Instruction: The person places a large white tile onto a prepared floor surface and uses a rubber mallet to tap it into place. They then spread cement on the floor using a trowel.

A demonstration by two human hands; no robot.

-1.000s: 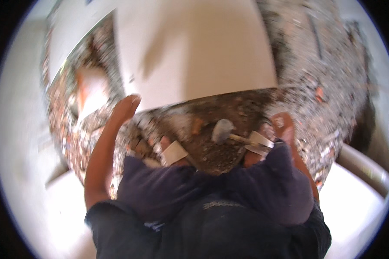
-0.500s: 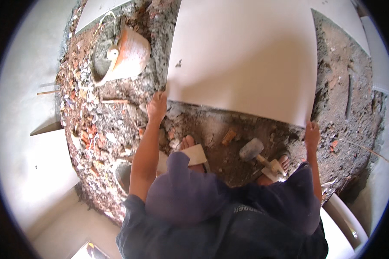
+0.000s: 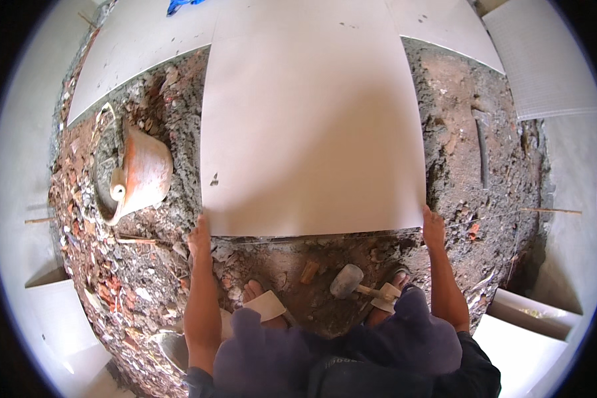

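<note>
A large cream floor tile (image 3: 312, 132) stretches away from me, a small dark mark near its left edge. My left hand (image 3: 199, 237) is closed on its near left corner. At the near right corner my right hand (image 3: 433, 227) grips the edge in the same way. Which fingers go under the tile is hidden. Just short of the near edge, a mallet (image 3: 347, 281) with a grey head and wooden handle lies between my sandalled feet. Beside it is a small brown block (image 3: 309, 272).
A tilted bucket (image 3: 149, 169) of grey mortar stands left of the tile on rubble (image 3: 123, 292). Laid tiles (image 3: 139, 53) border the far side. A string (image 3: 491, 217) runs rightward to a stick (image 3: 550, 211). A dark bar (image 3: 481, 152) lies on the right-hand soil.
My view has shifted, so the tile and bucket sit lower and further left. The tile's near edge now looks almost level, where it slanted before. Both hands stay at its corners.
</note>
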